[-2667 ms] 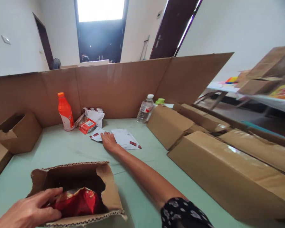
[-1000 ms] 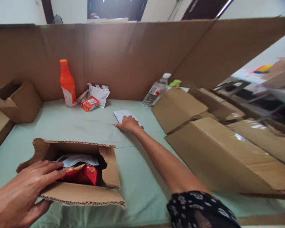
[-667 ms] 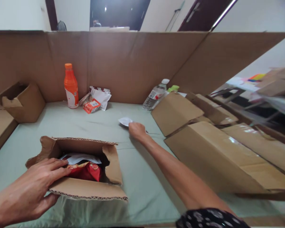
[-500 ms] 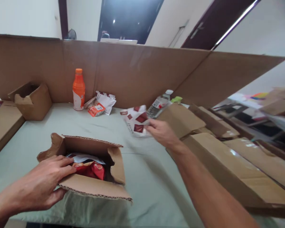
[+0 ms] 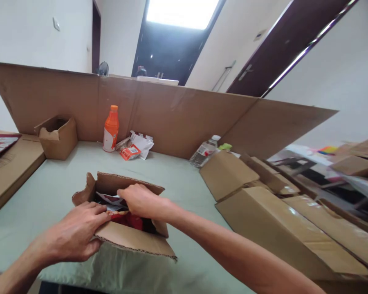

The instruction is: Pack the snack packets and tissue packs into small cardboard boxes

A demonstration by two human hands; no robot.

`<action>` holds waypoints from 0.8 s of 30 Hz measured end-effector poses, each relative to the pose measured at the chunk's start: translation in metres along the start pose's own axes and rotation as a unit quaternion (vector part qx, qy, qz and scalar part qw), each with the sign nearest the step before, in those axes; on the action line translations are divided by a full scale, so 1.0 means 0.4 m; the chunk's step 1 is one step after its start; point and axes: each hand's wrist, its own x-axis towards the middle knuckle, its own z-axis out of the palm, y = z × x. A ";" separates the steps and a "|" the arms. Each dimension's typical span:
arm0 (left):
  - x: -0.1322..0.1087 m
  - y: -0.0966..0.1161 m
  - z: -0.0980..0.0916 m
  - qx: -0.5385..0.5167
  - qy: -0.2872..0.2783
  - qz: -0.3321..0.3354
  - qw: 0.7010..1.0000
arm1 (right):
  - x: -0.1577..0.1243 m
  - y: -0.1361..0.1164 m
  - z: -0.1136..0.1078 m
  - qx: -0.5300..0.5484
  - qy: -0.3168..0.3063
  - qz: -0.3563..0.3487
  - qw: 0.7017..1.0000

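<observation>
An open cardboard box (image 5: 136,240) stands near the front of the cloth-covered table. My left hand (image 5: 75,230) is closed over its near left edge, thumb outside and fingertips toward the opening. Inside the box, my right hand (image 5: 141,202) is closed on a white packet with dark red patches (image 5: 111,199), which is partly hidden by the fingers. A shiny red packet (image 5: 130,220) lies in the box below the right hand. The bottom of the box is hidden.
At the back stand an orange bottle (image 5: 111,128), several packets (image 5: 141,145) and a small open carton (image 5: 59,139). A clear bottle (image 5: 204,152) leans beside large cardboard boxes (image 5: 270,228) on the right. A cardboard screen (image 5: 178,110) closes off the back.
My right hand has carried the white and dark red packet from the back of the table leftward and down into the box. My left hand stays on the box edge. The view has shifted.
</observation>
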 end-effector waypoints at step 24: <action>-0.086 -0.104 0.105 -0.009 0.355 -0.081 0.931 | -0.058 0.129 0.052 0.075 0.420 -0.053 0.903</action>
